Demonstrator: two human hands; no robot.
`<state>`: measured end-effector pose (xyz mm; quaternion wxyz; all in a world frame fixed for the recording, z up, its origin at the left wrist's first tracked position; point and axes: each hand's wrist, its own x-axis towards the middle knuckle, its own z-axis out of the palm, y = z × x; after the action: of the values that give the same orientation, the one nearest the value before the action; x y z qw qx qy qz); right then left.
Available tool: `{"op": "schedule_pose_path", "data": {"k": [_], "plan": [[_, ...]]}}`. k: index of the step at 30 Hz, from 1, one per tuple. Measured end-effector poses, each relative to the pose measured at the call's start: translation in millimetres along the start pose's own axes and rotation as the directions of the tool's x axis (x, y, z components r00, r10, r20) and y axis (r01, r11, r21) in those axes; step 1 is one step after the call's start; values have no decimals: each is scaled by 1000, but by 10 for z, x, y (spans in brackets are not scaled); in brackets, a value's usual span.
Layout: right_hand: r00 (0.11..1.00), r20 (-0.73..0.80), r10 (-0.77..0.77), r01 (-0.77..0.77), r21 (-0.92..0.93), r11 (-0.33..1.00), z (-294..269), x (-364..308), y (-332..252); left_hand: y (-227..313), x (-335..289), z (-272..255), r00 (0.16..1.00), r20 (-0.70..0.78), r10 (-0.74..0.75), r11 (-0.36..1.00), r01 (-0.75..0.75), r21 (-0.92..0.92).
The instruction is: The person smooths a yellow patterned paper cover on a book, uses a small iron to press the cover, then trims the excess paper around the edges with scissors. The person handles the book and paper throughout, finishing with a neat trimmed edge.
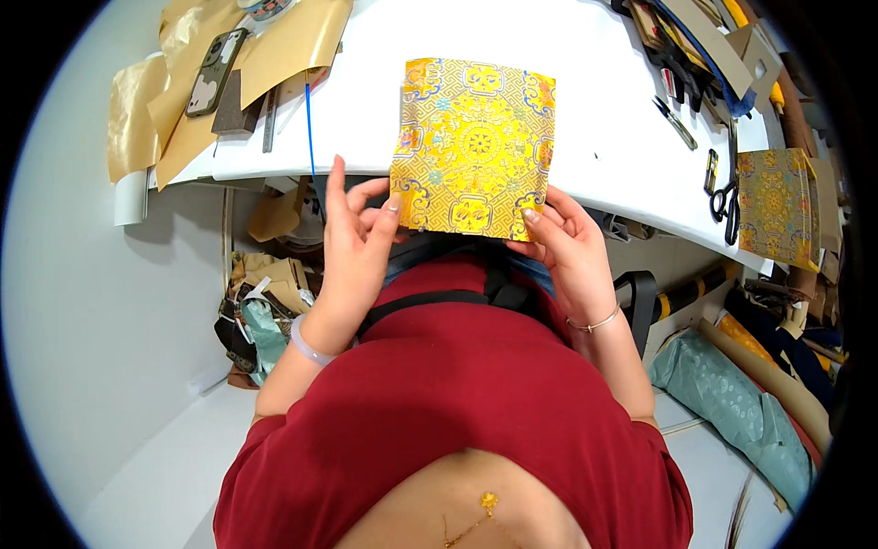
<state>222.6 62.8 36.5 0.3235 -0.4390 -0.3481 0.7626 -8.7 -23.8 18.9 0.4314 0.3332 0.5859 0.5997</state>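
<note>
From the head view, I see a person in a dark red top holding a yellow patterned square (477, 146) upright-edged between both hands, its upper part over the white table (604, 82) and its lower edge reaching past the table's near side, above the lap. The left hand (357, 229) pinches the lower left corner, thumb on the front and bent fingers partly behind, while its index finger sticks up free, apart from the square. The right hand (569, 242) pinches the lower right corner, thumb on the patterned face and the other fingers tucked beneath. Whether the square touches the tabletop I can't tell. On the table's left side lie a phone in a patterned case (217, 71), brown paper (302, 38), a dark block (238, 116) and a thin blue stick (310, 128) that points toward the near edge. Over on the right are black-handled scissors (724, 201), a small slim tool (675, 123) and, beside the scissors, another patterned piece (777, 203). Below that side, a pale teal roll (732, 412) leans near the floor.
</note>
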Motion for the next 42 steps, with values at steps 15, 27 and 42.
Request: {"op": "schedule_pose_path", "data": {"k": [15, 27, 42], "plan": [[634, 253, -731, 520, -839, 161, -282, -121, 112, -11, 338, -178, 625, 641, 445, 227, -771, 595], [573, 622, -534, 608, -759, -231, -135, 26, -179, 279, 629, -263, 491, 793, 361, 177, -871, 459], [712, 471, -521, 536, -843, -29, -17, 224, -405, 390, 972, -165, 440, 822, 361, 267, -893, 362]]}}
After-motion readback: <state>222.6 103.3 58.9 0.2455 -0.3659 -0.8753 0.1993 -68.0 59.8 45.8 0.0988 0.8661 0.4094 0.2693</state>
